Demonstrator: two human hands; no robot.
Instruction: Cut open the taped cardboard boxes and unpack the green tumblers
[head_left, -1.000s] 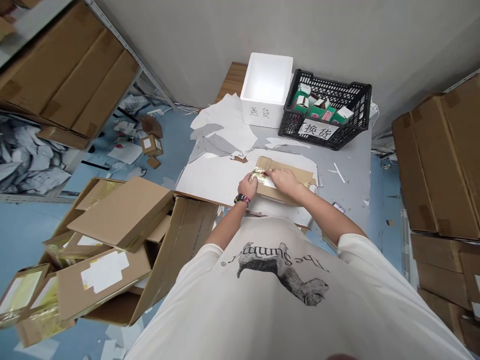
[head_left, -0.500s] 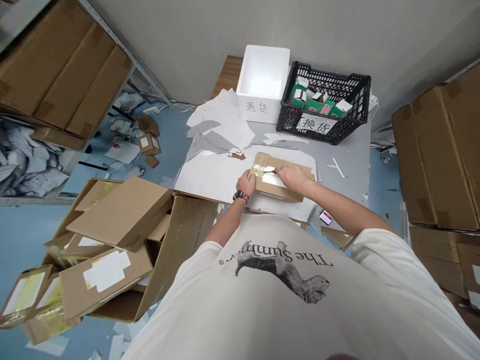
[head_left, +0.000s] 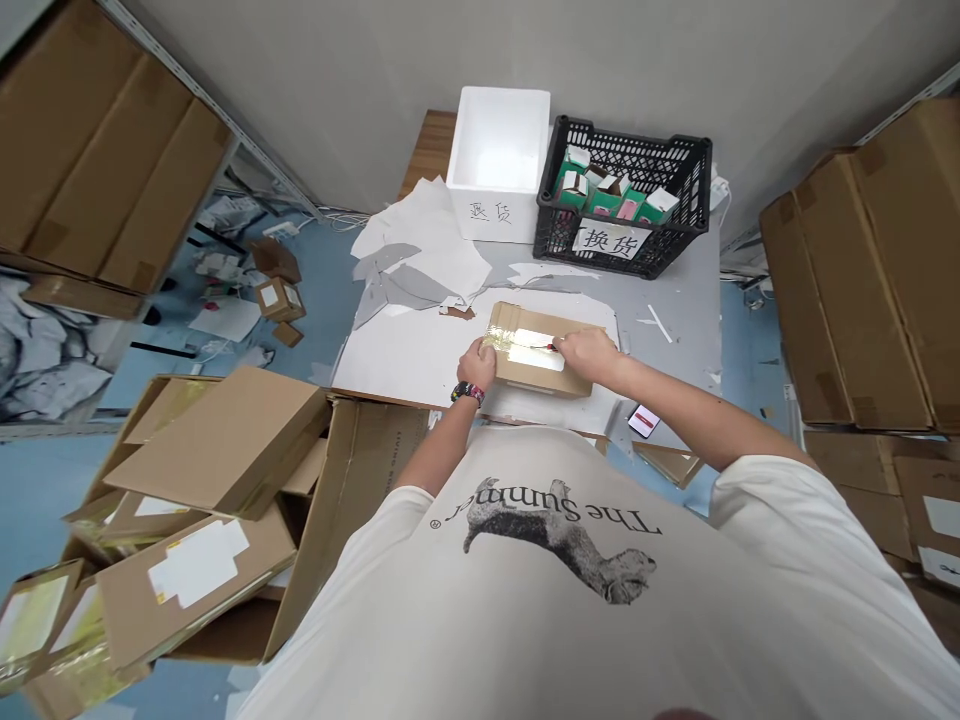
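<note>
While both hands work on top of a flat cardboard mailer box [head_left: 525,375], the box lies on a white sheet [head_left: 405,350] near the middle of the grey tabletop [head_left: 675,300]. A strip of clear tape [head_left: 517,345] runs along the box's top, and the left hand [head_left: 477,363] sits at its left end, fingers curled down over the tape, with a patterned wristband [head_left: 468,394] just behind. The right hand [head_left: 589,352] lies on the box's right part, its fingertips narrowed toward a tiny red object [head_left: 551,346], too small to identify. Neither hand is spread wide, but I cannot tell whether either one is gripping anything.

Beyond the box stand a white foam box [head_left: 495,170] and a black plastic crate [head_left: 630,130] holding small green-and-white cartons [head_left: 611,200]. Both carry Chinese writing. Torn paper scraps [head_left: 420,230] lie beside the foam box, and a phone [head_left: 643,421] lies just below the right forearm. An open carton of mailers [head_left: 345,500] sits at lower left, with stacked cartons [head_left: 847,280] at right.
</note>
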